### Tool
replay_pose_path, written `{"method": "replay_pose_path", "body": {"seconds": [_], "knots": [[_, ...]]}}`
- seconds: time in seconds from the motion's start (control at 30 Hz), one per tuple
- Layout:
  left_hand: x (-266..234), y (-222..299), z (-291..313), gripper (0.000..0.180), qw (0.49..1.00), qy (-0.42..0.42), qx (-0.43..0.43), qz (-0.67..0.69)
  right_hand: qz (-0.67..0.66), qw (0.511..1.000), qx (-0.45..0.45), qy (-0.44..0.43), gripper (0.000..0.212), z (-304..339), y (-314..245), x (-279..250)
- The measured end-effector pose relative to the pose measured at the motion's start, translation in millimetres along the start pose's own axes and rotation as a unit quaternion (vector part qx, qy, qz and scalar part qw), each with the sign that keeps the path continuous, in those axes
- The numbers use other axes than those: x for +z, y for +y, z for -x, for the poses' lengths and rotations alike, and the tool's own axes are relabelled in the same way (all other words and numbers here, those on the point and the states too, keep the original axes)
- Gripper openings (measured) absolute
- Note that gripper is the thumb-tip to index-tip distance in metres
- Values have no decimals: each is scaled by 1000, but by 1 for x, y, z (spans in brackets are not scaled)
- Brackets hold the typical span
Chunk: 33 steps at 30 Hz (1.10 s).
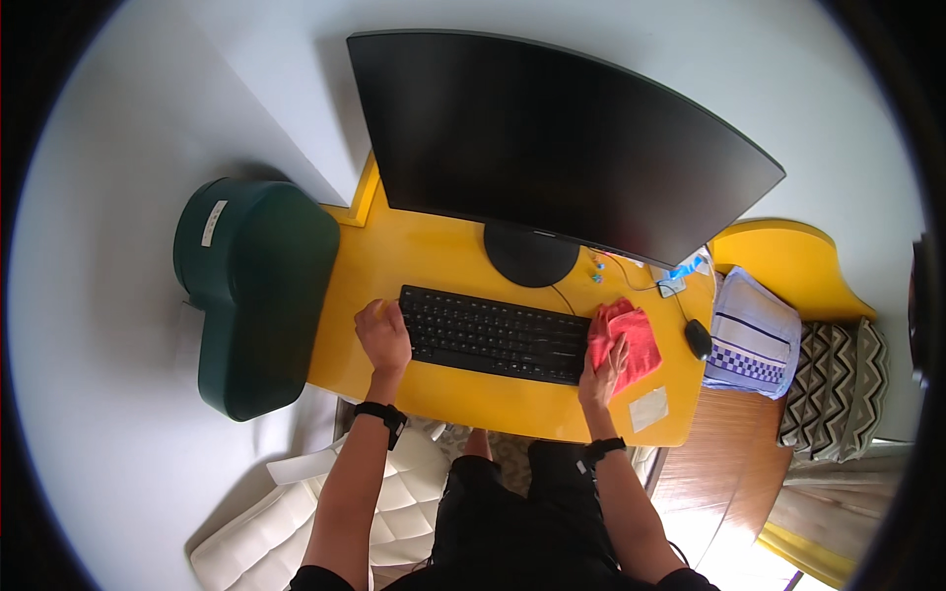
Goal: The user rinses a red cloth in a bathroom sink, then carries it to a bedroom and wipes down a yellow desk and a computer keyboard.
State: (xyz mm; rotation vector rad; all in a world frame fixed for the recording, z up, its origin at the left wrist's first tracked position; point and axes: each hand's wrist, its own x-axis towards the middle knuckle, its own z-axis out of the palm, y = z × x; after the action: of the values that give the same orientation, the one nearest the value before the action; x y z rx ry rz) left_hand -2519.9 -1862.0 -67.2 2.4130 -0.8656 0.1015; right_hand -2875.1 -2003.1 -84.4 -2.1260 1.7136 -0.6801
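Observation:
A black keyboard [493, 333] lies on the yellow desk, slanting a little down to the right. My left hand [383, 336] is closed at its left end, fingers curled against the edge and partly hidden. At the opposite end, a red cloth [641, 343] lies bunched against the keyboard's side. My right hand [605, 372] grips this cloth beside the keyboard, with some fingertips lost in its folds. Dark bands circle both wrists.
A large black monitor [562, 148] stands behind the keyboard on a round base [530, 258]. Right of the cloth are a black mouse [698, 339], cables and a pale square sheet [648, 410]. A dark green case [261, 295] stands left of the yellow desk [443, 399]; a cream quilted chair [404, 492] is below.

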Motion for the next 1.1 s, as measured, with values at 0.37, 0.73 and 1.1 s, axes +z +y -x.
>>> {"method": "replay_pose_path", "body": {"seconds": [0.37,0.73,1.1], "knots": [[-12,-37,17,46,986,-74,135,-70,113,992,-62,-13,59,22,-69,52],[0,-48,13,55,987,-102,120,-6,-4,946,-243,-213,73,60,-266,133],[1,-47,16,43,985,-88,140,-55,-20,927,-287,-242,71,37,-236,88]]}}
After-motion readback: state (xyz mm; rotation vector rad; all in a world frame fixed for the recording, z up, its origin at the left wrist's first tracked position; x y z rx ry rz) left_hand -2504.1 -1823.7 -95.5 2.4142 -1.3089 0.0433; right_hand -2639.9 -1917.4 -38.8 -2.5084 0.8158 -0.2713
